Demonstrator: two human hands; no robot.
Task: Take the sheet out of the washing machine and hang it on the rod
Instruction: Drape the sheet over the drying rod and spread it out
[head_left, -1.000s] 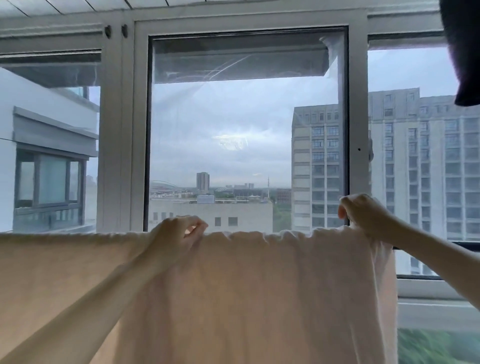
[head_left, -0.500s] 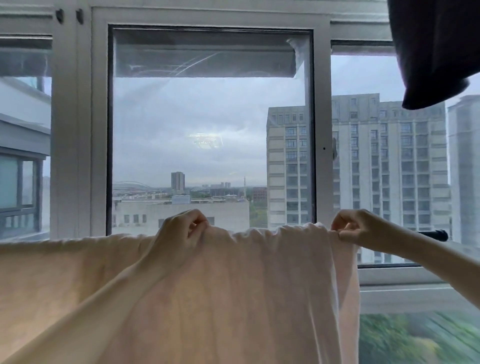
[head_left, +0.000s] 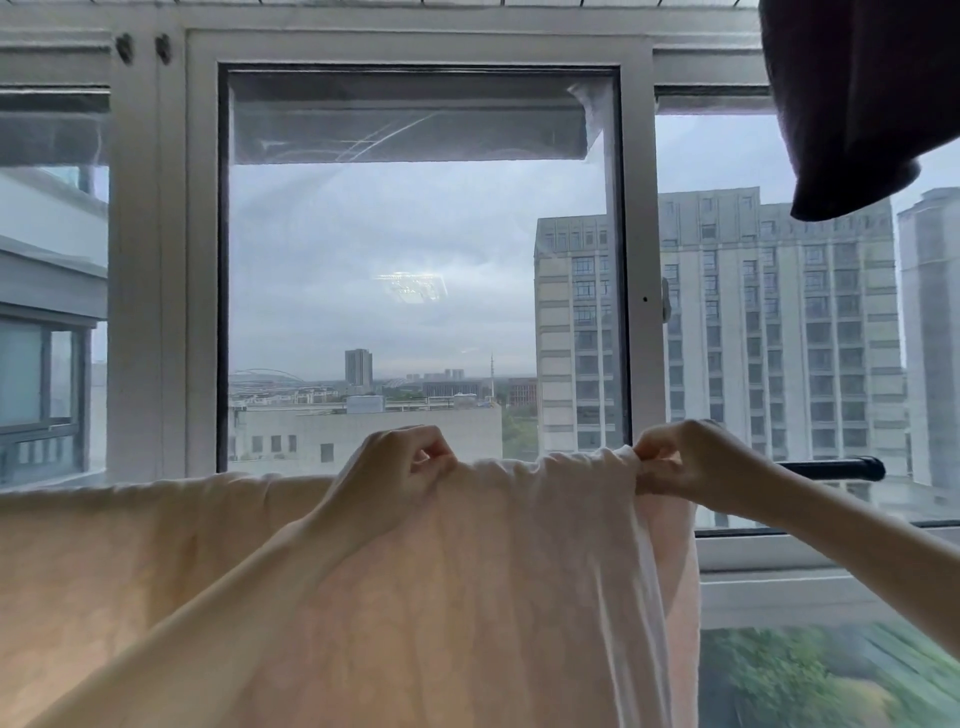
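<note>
A pale cream sheet (head_left: 467, 597) hangs draped over a horizontal rod and fills the lower left and middle of the view. Only the rod's black right end (head_left: 836, 469) shows past the sheet's edge. My left hand (head_left: 387, 475) pinches the top fold of the sheet near the middle. At the sheet's right edge, my right hand (head_left: 691, 462) pinches the bunched top fold just left of the bare rod end. The rest of the rod is hidden under the cloth.
A large white-framed window (head_left: 421, 249) stands right behind the rod, with buildings outside. A dark garment (head_left: 857, 104) hangs from above at the top right. The window sill (head_left: 779, 556) runs below the rod's right end.
The two hands have come closer together along the top of the sheet, and the fold between them is bunched. The view has shifted so the rod's black end is now in sight.
</note>
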